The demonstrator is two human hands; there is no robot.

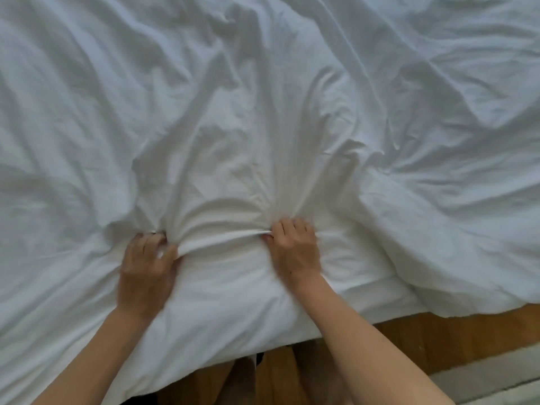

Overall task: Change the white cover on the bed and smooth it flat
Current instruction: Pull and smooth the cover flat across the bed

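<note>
Orange-brown wooden floor [455, 343] along the near edge, pale rug [496, 381] at the lower right corner. Spread across nearly the whole view, over the bed: crumpled white cotton cover [263, 112], deeply creased, its near edge hanging over the side toward the floor. Bunched into a raised ridge between two fists, with folds fanning away from each grasp toward the far side. Left hand [146, 261] curled tight around a gather of the fabric, slightly blurred. Right hand [295, 247] likewise clenched on a pinch of cloth, knuckles up, fingers [289, 226] buried in the folds. Both forearms reaching in from below, well apart.

Judged soft, light and limp: no stiffness to push against, so shaped only by pulling. Likely to slide easily over whatever lay beneath, and to wrinkle again wherever slack gathered. Not fragile. Best taken at the hem or the corners, grasps set wide, then drawn taut toward the edge; gripped mid-panel as here, only fresh creases radiating outward. Far from flat yet.
</note>
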